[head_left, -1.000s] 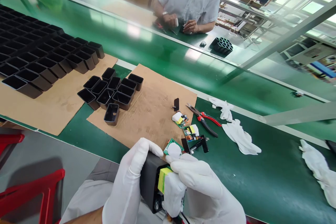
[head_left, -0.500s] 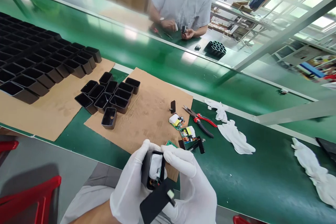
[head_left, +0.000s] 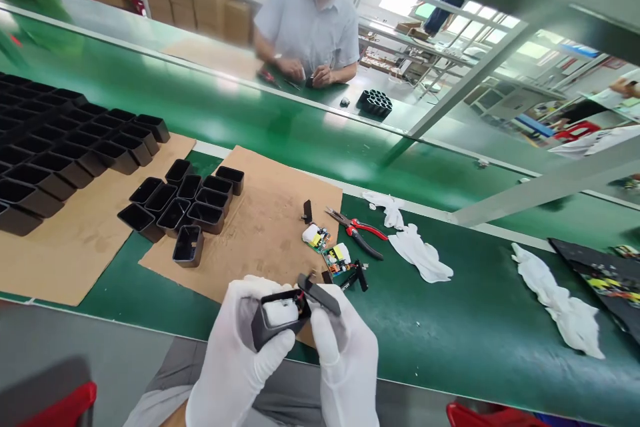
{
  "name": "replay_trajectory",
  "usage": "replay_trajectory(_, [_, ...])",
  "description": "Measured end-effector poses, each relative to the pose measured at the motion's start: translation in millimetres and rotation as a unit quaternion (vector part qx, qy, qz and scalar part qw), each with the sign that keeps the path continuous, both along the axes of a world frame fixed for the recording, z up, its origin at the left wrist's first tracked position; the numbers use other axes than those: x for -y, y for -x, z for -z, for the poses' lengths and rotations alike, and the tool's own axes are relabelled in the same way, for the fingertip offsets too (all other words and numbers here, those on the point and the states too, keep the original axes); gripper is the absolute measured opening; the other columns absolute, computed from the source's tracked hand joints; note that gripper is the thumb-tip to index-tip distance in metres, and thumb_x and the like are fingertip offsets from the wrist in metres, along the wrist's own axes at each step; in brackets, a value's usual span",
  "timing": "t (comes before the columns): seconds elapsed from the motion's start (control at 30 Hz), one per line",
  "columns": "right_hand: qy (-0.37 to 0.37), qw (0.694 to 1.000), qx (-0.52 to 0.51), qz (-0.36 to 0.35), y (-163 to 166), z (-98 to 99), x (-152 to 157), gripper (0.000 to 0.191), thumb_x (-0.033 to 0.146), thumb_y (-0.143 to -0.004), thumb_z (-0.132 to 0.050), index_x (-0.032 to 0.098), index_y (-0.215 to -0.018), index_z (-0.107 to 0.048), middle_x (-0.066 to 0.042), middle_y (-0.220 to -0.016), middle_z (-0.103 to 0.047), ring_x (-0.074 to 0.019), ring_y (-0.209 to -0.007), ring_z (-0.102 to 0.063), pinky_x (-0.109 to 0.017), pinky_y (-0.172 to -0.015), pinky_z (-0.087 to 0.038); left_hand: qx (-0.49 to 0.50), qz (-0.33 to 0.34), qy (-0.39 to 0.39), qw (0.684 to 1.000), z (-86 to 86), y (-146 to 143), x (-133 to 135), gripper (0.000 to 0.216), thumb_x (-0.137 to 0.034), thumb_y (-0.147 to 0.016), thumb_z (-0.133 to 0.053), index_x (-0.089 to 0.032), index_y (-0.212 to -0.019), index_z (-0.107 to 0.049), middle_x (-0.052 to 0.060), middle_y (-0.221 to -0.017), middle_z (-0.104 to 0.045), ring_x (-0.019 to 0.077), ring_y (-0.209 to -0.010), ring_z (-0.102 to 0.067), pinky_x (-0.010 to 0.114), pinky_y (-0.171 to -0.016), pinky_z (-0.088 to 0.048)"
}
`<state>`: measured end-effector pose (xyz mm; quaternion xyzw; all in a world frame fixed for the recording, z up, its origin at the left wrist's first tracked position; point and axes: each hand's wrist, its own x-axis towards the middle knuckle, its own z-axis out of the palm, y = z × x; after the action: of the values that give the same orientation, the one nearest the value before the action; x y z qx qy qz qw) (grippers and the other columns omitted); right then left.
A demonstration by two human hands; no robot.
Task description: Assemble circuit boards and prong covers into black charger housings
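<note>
Both my hands wear white gloves near the bottom edge. My left hand (head_left: pixel 233 360) grips a black plastic housing (head_left: pixel 273 328) with a white part and a circuit board showing inside its open top. My right hand (head_left: pixel 347 363) holds a flat black cover (head_left: pixel 320 293) tilted just above the housing's right edge. Beyond my hands, two small circuit boards (head_left: pixel 327 248) and loose black pieces (head_left: pixel 356 275) lie at the edge of a brown cardboard sheet (head_left: pixel 265 227).
Red-handled pliers (head_left: pixel 357 233) and white gloves (head_left: pixel 417 250) lie on the green belt (head_left: pixel 450 327). Empty black housings (head_left: pixel 187 203) stand in clusters on cardboard at left. More white cloth (head_left: pixel 560 300) and a dark tray (head_left: pixel 600 277) are at right. A person works across the belt.
The board went down inside the housing. The black cover came up from below the housing to its top right edge. The view tilted up and my hands sit lower.
</note>
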<state>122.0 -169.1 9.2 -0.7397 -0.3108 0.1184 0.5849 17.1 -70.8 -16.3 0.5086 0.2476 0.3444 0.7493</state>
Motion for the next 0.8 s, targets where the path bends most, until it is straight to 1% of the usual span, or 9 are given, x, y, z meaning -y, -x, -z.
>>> replay_trajectory(0.1, [0.000,0.998,0.025,-0.055,12.5,4.7,2.7,0.035,0.051,-0.102,-0.070,0.030,-0.130,-0.074,-0.007,-0.121,-0.080,-0.0283,-0.110,-0.079,-0.037,-0.098,-0.066,0.019,-0.066,-0.113,0.991,9.1,-2.9,7.6,0.042,-0.007,-0.085,-0.084,-0.029,-0.105,-0.054,0.001,-0.117,-0.068,0.0189,-0.106,-0.077,0.029,-0.087,-0.065])
replay_trajectory(0.2, [0.001,0.996,0.046,-0.079,8.7,8.6,4.9,0.065,0.061,-0.080,-0.091,0.029,-0.133,-0.073,-0.010,-0.120,-0.080,-0.0368,-0.116,-0.077,-0.044,-0.095,-0.068,0.024,-0.107,-0.161,0.981,15.7,-6.9,16.9,0.047,0.007,-0.082,-0.070,-0.030,-0.102,-0.050,0.000,-0.121,-0.063,0.0168,-0.110,-0.077,0.026,-0.084,-0.065])
replay_trajectory(0.27, [-0.008,0.996,0.061,-0.070,-13.5,6.3,5.3,0.065,0.063,-0.077,-0.093,0.030,-0.130,-0.074,-0.009,-0.117,-0.080,-0.0358,-0.115,-0.077,-0.046,-0.093,-0.068,0.027,-0.121,-0.158,0.980,17.9,-6.3,20.8,0.047,0.009,-0.082,-0.065,-0.031,-0.102,-0.051,0.000,-0.124,-0.061,0.0171,-0.111,-0.077,0.025,-0.081,-0.066])
replay_trajectory(0.37, [-0.023,0.995,0.086,-0.038,-68.4,-5.2,4.7,0.050,0.063,-0.099,-0.072,0.027,-0.134,-0.071,-0.010,-0.125,-0.077,-0.0296,-0.116,-0.074,-0.052,-0.097,-0.065,-0.012,-0.044,-0.159,0.986,16.9,2.9,17.2,0.057,0.002,-0.084,-0.070,-0.037,-0.123,-0.055,0.004,-0.134,-0.058,0.0233,-0.117,-0.075,0.029,-0.077,-0.067])
replay_trajectory(0.43, [-0.027,0.994,0.101,-0.020,-98.8,-13.1,4.4,0.046,0.060,-0.105,-0.066,0.022,-0.131,-0.071,-0.011,-0.129,-0.075,-0.0273,-0.118,-0.072,-0.051,-0.101,-0.063,-0.056,0.043,-0.186,0.980,13.5,11.6,8.6,0.069,-0.006,-0.087,-0.076,-0.039,-0.142,-0.052,0.009,-0.135,-0.059,0.0285,-0.119,-0.074,0.035,-0.081,-0.068])
replay_trajectory(0.5, [-0.021,0.993,0.112,-0.020,-106.7,-15.6,4.8,0.043,0.057,-0.106,-0.066,0.021,-0.128,-0.072,-0.010,-0.131,-0.074,-0.0271,-0.119,-0.072,-0.049,-0.102,-0.062,-0.074,0.105,-0.203,0.971,9.9,18.5,-1.2,0.070,-0.016,-0.089,-0.081,-0.038,-0.148,-0.051,0.008,-0.125,-0.065,0.0289,-0.111,-0.076,0.039,-0.085,-0.068])
replay_trajectory(0.63, [-0.004,0.990,0.128,-0.067,-53.2,1.0,5.3,0.046,0.063,-0.104,-0.065,0.023,-0.124,-0.075,-0.008,-0.122,-0.076,-0.0262,-0.111,-0.075,-0.042,-0.096,-0.064,-0.080,0.141,-0.168,0.972,12.6,21.1,-13.0,0.060,-0.021,-0.090,-0.085,-0.039,-0.140,-0.058,0.000,-0.105,-0.070,0.0224,-0.093,-0.078,0.036,-0.086,-0.068])
replay_trajectory(0.7, [-0.003,0.986,0.142,-0.087,-16.9,16.5,3.0,0.054,0.071,-0.097,-0.070,0.027,-0.129,-0.074,-0.008,-0.121,-0.076,-0.0286,-0.112,-0.075,-0.044,-0.097,-0.065,-0.098,0.120,-0.144,0.977,21.8,20.0,-16.0,0.059,-0.024,-0.087,-0.088,-0.036,-0.138,-0.061,0.001,-0.109,-0.073,0.0238,-0.097,-0.080,0.037,-0.090,-0.069])
replay_trajectory(0.8, [0.005,0.977,0.213,-0.019,14.4,37.4,0.2,0.057,0.068,-0.101,-0.067,0.031,-0.144,-0.064,-0.010,-0.120,-0.074,-0.0282,-0.111,-0.074,-0.048,-0.097,-0.064,-0.136,0.066,-0.109,0.982,40.6,21.9,-24.0,0.060,-0.033,-0.082,-0.092,-0.031,-0.136,-0.064,0.006,-0.126,-0.077,0.0304,-0.114,-0.081,0.043,-0.101,-0.068])
